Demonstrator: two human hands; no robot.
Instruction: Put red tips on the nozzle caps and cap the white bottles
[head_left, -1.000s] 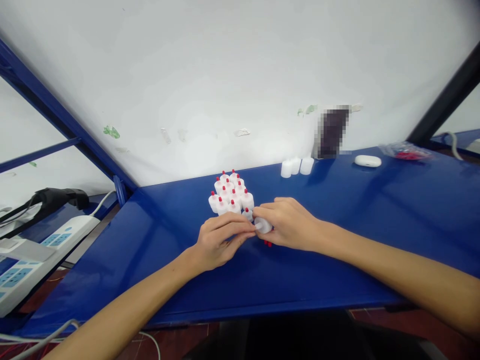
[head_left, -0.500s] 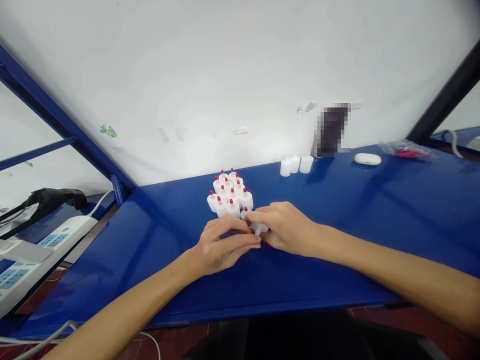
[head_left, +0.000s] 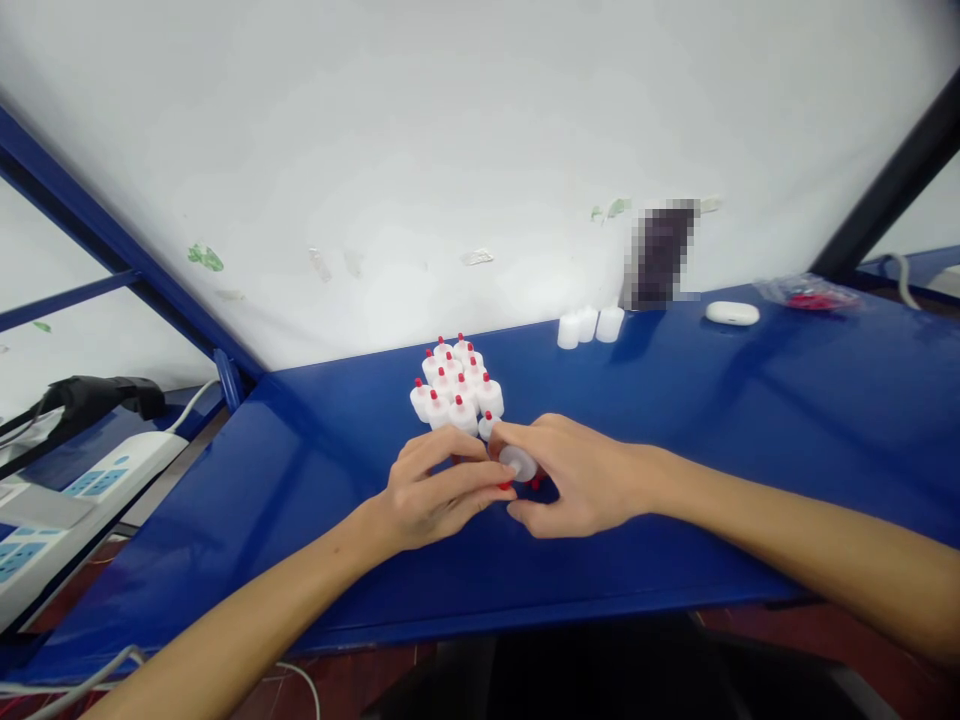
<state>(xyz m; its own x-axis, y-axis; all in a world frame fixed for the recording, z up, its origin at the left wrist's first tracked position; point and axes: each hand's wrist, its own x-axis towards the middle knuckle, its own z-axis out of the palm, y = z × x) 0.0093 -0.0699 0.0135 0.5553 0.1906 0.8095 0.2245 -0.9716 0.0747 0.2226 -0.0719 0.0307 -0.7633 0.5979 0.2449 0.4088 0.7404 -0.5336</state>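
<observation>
My left hand (head_left: pixel 442 485) is closed in a pinch on a small red cap (head_left: pixel 505 487). Just beside it, my right hand (head_left: pixel 581 475) holds a small white plastic bottle (head_left: pixel 517 462) whose round shoulder and short nozzle face me. Its thumb stands off from the bottle, and the other fingers are partly hidden behind it. Loose red caps (head_left: pixel 537 482) show on the table beneath my right hand. Beyond both hands, several white bottles with red tips (head_left: pixel 459 385) stand grouped, and one of them (head_left: pixel 487 425) is close to my right fingertips.
All this is on a blue table (head_left: pixel 360 420) against a white wall. White bottles without red tips (head_left: pixel 589 326) stand at the back. Farther right are a white earbud case (head_left: pixel 733 314) and a clear bag (head_left: pixel 806 294) holding red pieces. A power strip (head_left: pixel 90 490) lies at left.
My right thumb has come away from the bottle and lowered. The bottle's top has turned more toward me, and the red cap in my left fingers now shows.
</observation>
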